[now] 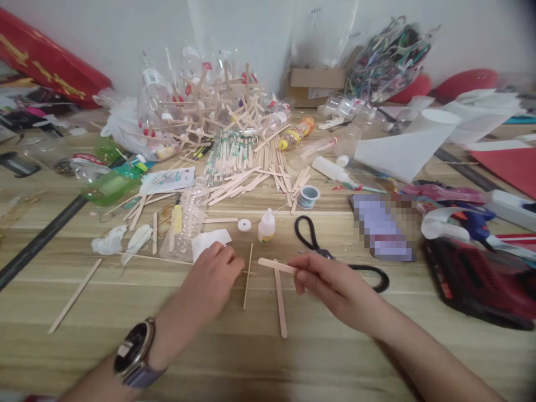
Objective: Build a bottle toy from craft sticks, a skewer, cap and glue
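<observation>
- Flat wooden stick (272,264): centre of frame, left end free, right end gripped. Judged light, stiff lengthwise and liable to snap if bent; bare wood should offer fair friction. Recommended hold: near one end, across the broad faces.
- Right hand (337,283): right of centre; thumb and fingers clamped on the stick's right end.
- Left hand (214,274): left of centre; fingers drawn together, apparently pinching a thin rod (249,272). The exact contact is hidden.
- Narrow wooden piece (247,287): just beside the left hand, crossed by the rod. Joint judged delicate; handle by the rod, without twisting.
- Second stick (281,307): lower centre, its upper end behind the gripped stick; flat on the counter (209,357).
- Dropper bottle (267,229): upright above the hands, white disc (244,225) beside it.
- Scissors (312,237): partly hidden behind the right hand.
- Loose sticks (238,188): piled at upper centre, bundled skewers (271,153) adjoining.
</observation>
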`<action>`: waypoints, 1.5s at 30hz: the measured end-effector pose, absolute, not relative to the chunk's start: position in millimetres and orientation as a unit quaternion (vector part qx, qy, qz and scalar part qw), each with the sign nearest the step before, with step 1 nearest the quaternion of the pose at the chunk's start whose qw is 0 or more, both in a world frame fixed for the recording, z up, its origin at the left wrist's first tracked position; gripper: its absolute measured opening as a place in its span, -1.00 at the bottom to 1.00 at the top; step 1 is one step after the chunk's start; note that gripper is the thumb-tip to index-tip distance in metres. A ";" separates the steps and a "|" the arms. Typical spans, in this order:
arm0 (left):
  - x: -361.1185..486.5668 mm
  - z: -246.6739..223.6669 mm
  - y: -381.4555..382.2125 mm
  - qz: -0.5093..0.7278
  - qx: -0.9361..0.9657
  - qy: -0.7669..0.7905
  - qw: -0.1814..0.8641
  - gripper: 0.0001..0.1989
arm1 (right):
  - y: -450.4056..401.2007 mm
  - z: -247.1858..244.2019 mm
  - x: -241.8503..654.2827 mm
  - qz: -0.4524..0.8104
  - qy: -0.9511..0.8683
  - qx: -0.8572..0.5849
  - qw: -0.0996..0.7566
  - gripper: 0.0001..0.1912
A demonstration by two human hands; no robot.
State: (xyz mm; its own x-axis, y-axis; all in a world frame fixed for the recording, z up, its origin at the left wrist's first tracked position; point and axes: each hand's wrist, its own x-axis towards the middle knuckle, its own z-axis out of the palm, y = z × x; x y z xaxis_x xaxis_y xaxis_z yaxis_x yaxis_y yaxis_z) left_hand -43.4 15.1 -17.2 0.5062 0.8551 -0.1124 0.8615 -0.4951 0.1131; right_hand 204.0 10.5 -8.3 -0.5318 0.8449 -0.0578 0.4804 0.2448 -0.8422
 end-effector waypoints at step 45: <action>5.6 -2.3 -17.0 0.222 0.501 0.479 0.686 -0.62 | -3.8 -12.3 195.9 0.683 -0.493 -0.448 0.298 -0.57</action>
State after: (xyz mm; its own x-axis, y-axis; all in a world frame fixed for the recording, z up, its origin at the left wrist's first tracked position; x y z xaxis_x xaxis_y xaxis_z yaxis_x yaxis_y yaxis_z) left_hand 5.6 -17.0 -2.3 0.4430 0.7843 -0.4343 0.1761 0.3989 0.8999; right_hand 195.9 -3.8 -12.3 -0.4196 0.8498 -0.3190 0.0341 -0.3365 -0.9411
